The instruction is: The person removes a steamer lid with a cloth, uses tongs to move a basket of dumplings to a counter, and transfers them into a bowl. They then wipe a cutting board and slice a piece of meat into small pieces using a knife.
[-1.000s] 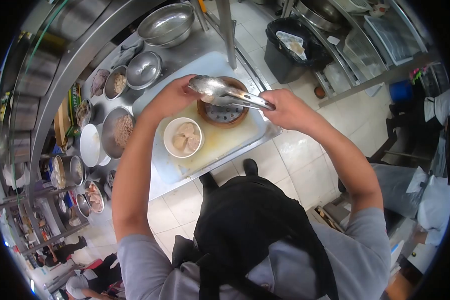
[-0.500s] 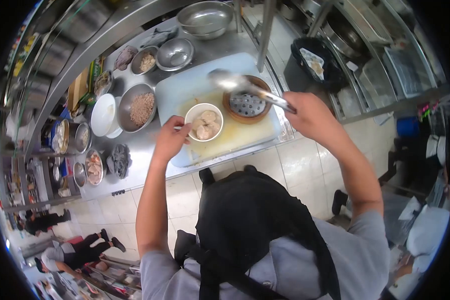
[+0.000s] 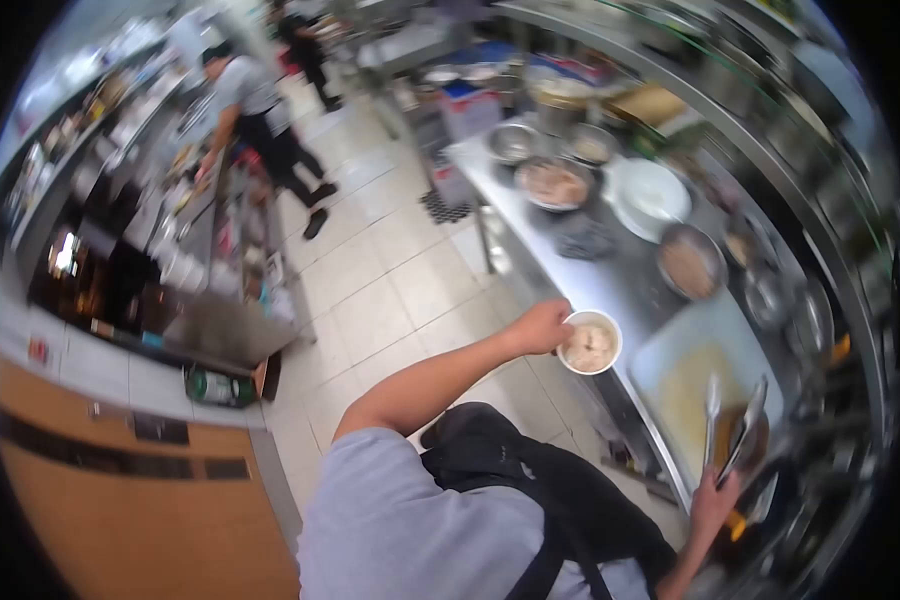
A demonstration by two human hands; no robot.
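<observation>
My left hand (image 3: 542,327) grips the rim of a white bowl (image 3: 616,345), holding it up off the table, in front of the steel table's edge. Pale pieces of food (image 3: 590,347) lie inside the bowl. Lower right, metal tongs (image 3: 712,420) are in my closed right hand (image 3: 715,498), their two arms spread apart and pointing up the picture. Under the tongs is the cutting board (image 3: 670,345), pale with a yellowish stain. The round wooden steamer (image 3: 757,452) stands on it, partly behind the tongs.
The steel table (image 3: 530,240) carries a white bowl (image 3: 653,195), a metal bowl of minced food (image 3: 690,262) and a bowl of pinkish pieces (image 3: 553,184). Shelves overhang its far side. A tiled aisle (image 3: 390,290) lies left; a co-worker (image 3: 260,120) stands at another counter. An orange-brown cabinet (image 3: 130,490) is lower left.
My view has swung left toward the aisle. My left hand has lifted the white bowl off the cutting board. The tongs, blurred before, now show spread arms.
</observation>
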